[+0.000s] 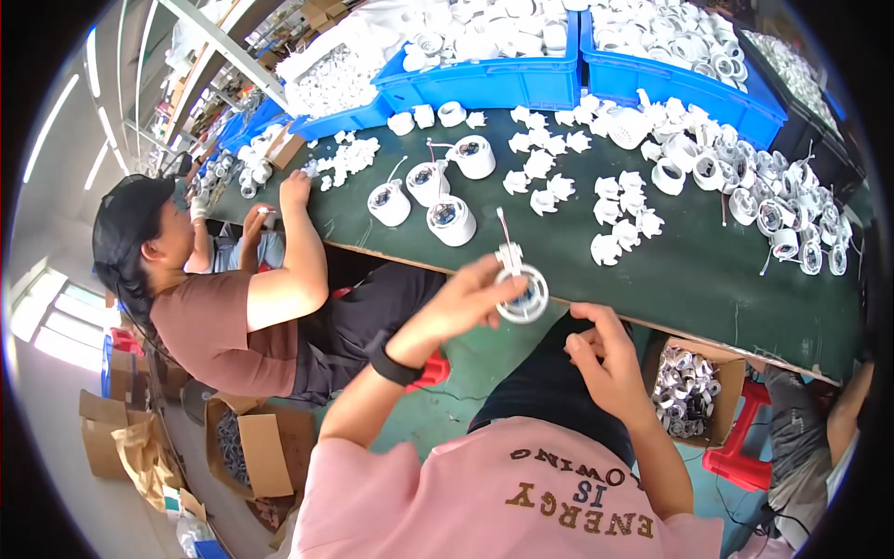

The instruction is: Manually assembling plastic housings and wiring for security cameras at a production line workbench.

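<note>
Head view, setting: a long dark green workbench (708,279) seen from above, edges bowed by the fisheye lens.
Left hand (466,303): raised at the bench's near edge, fingers closed around a round white lamp housing (523,296); a small white clip with thin wires stands up from the housing's top.
Right hand (596,359): held lower, just beside the housing but not touching it; fingers curled inward, and I cannot tell whether they pinch anything.
On the bench: 4 similar white housings (452,221) with wires stand beyond the left hand; loose white clips (622,224) lie scattered to the right.
Far edge: 2 blue bins (670,79) heaped with white rings.
Below the bench: an open cardboard box (694,387) of metal parts sits near the right hand.
Co-worker (223,317): a person in a brown shirt sits at left, hands on the bench.
Risk: the housing hangs off the bench edge in 1 hand; a loosened hold would likely drop it to the floor, and the thin wires could snag.
</note>
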Available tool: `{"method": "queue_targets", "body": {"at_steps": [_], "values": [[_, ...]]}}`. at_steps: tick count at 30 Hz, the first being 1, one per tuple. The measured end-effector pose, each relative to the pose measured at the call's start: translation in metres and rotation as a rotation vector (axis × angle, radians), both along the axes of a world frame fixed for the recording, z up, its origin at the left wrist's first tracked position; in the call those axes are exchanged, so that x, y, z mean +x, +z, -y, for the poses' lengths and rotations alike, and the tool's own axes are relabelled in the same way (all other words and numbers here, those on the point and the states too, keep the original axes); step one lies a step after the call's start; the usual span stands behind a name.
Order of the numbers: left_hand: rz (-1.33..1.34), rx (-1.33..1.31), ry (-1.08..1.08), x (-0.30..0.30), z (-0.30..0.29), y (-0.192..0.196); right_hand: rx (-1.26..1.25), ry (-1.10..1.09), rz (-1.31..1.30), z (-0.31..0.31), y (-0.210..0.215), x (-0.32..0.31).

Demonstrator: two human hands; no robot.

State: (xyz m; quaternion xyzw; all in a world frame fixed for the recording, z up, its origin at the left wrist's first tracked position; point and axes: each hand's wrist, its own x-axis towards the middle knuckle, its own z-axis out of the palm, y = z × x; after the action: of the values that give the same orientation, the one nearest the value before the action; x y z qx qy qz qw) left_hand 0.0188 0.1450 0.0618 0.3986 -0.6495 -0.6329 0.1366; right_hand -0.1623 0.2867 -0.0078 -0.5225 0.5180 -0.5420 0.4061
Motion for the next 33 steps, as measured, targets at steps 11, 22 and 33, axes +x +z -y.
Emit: {"method": "queue_targets", "body": {"at_steps": [11,22,33], "values": [[0.370,-1.026,0.477,0.047,0.102,-0.058,0.091,0.002,-0.007,-0.002,-0.008,0.014],[0.656,-1.715,0.153,-0.024,0.189,-0.066,0.057,0.011,-0.126,0.020,-0.004,0.013],[0.777,-1.553,0.027,-0.017,0.276,-0.062,-0.174,-0.311,-0.096,0.060,-0.012,-0.043]]}}
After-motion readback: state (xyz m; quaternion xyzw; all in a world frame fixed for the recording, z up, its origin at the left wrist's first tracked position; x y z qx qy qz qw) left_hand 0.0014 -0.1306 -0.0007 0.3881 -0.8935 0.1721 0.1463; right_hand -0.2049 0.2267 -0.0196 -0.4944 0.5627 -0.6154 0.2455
